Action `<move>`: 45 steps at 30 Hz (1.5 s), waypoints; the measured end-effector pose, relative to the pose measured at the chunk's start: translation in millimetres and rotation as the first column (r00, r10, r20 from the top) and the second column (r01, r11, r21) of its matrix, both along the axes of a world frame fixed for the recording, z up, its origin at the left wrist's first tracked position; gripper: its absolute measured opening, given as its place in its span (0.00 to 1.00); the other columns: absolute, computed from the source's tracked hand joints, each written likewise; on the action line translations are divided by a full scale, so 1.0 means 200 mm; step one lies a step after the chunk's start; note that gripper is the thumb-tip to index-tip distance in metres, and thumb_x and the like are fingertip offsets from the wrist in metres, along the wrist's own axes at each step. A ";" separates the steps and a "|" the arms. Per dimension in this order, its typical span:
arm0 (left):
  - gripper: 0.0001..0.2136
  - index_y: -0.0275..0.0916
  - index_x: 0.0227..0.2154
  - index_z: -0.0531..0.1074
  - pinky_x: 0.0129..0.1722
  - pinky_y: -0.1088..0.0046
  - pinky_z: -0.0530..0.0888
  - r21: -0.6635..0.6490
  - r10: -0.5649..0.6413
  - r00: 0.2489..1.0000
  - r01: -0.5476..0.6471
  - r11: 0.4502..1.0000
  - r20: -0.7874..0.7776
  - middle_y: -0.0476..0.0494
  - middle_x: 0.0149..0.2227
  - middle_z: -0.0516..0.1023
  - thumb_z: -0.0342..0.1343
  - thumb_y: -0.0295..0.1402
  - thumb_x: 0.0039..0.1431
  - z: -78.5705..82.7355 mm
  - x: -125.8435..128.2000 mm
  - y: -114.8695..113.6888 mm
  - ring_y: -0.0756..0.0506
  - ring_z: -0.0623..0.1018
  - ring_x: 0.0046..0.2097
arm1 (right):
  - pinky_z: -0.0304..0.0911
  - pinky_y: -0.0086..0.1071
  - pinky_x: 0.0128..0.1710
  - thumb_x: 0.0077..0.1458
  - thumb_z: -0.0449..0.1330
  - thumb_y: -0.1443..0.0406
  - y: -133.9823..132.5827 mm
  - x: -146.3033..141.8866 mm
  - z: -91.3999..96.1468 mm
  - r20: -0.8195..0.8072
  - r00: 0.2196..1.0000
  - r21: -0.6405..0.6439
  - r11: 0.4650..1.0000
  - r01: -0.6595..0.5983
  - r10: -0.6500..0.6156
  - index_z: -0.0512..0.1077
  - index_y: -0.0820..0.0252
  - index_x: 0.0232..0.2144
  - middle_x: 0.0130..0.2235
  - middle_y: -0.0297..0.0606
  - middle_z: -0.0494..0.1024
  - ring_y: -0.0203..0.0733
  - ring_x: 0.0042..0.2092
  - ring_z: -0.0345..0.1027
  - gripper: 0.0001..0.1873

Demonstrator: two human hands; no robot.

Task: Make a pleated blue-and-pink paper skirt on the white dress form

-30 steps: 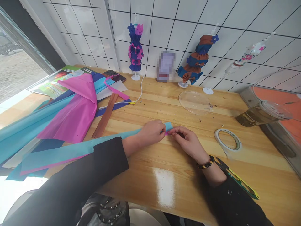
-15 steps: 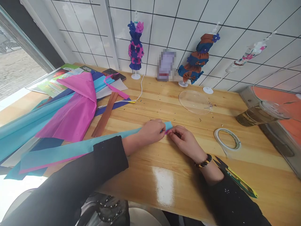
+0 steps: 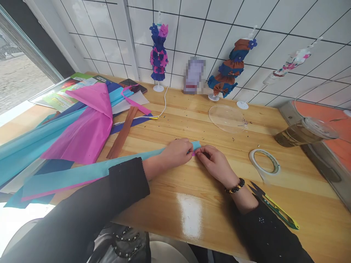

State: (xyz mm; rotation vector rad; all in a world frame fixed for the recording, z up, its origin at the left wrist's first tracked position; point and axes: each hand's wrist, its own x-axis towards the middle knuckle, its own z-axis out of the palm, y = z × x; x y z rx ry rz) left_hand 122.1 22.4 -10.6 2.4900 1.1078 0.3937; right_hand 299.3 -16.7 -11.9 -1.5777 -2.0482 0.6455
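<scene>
probably, the work is nearer to its beginning: the blue strip (image 3: 68,174) and the pink strip (image 3: 61,189), visible along its lower side, already lie together, but most of their length looks flat, and only the far end is being worked. two decorated stands, one navy and pink (image 3: 158,60), one brown and blue (image 3: 223,76), are dressed at the back edge of the counter (image 3: 170,204).

the left hand (image 3: 177,153) has its fingers together, pinching the blue strip close to this end; the right hand (image 3: 215,162) has thumb and forefinger closed on the small pink part there. the blue tip comes out just beyond the left knuckles, between the hands, around the middle of the counter; the rest passes under the left forearm toward the front left corner. how the layers join inside the fingers, i cannot tell.
</scene>
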 end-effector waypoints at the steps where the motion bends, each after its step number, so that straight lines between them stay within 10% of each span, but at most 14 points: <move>1: 0.10 0.39 0.32 0.73 0.37 0.70 0.68 -0.002 0.000 1.000 0.000 1.000 -0.001 0.44 0.35 0.73 0.47 0.32 0.57 0.00 0.00 0.00 0.45 0.73 0.38 | 0.60 0.35 0.38 0.54 0.52 0.65 0.00 0.00 0.00 0.007 1.000 0.000 1.000 -0.001 0.001 0.72 0.57 0.31 0.32 0.37 0.75 0.41 0.34 0.66 0.08; 45: 0.08 0.41 0.28 0.73 0.36 0.70 0.69 -0.011 0.132 0.991 -0.132 0.991 0.000 0.47 0.32 0.76 0.49 0.32 0.53 0.00 0.05 -0.02 0.46 0.74 0.35 | 0.63 0.35 0.41 0.55 0.52 0.70 -0.05 0.00 0.01 -0.051 0.997 0.086 0.995 -0.054 0.058 0.76 0.59 0.36 0.36 0.41 0.75 0.40 0.39 0.68 0.13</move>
